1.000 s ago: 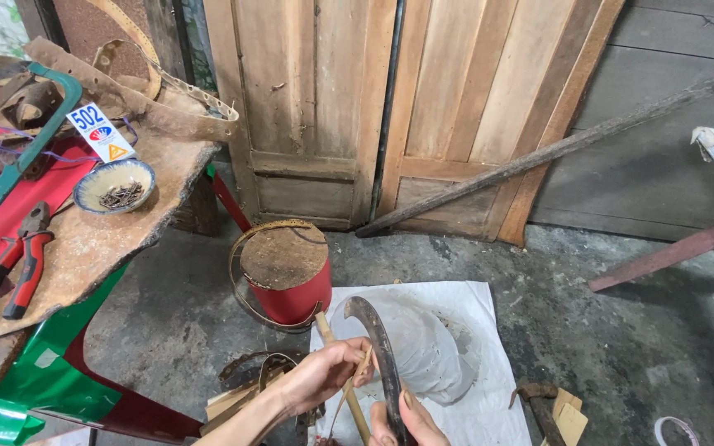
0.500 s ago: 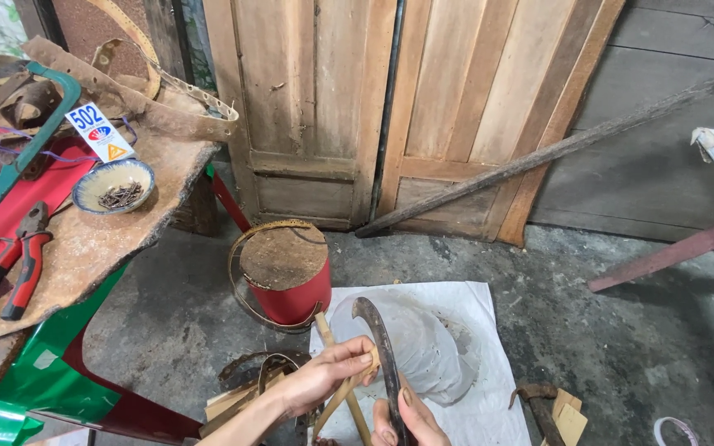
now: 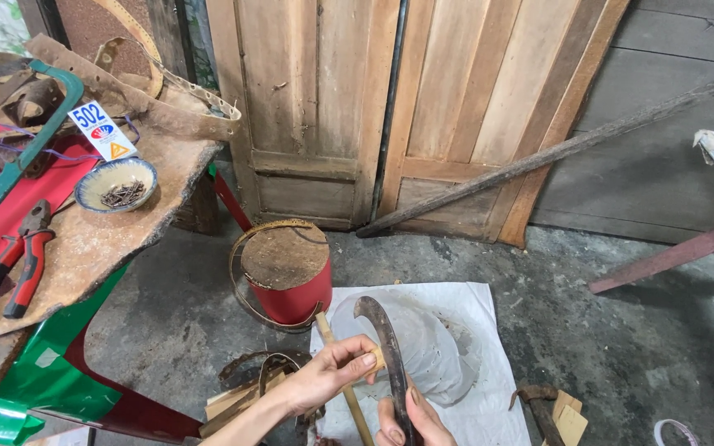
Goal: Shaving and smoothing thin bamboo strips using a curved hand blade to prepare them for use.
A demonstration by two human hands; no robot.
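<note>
My right hand [image 3: 411, 417] grips the lower end of a dark, rusty curved blade [image 3: 383, 334] that points up and hooks left at its tip. My left hand [image 3: 328, 376] pinches a small pale wooden piece [image 3: 378, 358] against the blade's left edge. A long thin wooden stick [image 3: 336, 372] runs under my left hand, from the red drum towards the bottom of the view. Both hands are over a white sheet [image 3: 464, 363] spread on the concrete floor.
A red drum [image 3: 291, 285] with a cork-like top stands just beyond the sheet. At left a workbench [image 3: 101, 239] carries red-handled pliers [image 3: 10, 264] and a bowl of nails [image 3: 117, 186]. Wooden doors [image 3: 373, 107] and a leaning pole [image 3: 555, 153] stand behind. Wood scraps [image 3: 237, 400] lie by my left arm.
My left hand has shifted right and up along the blade, bringing the small wooden piece against its edge. The blade has tilted slightly more upright.
</note>
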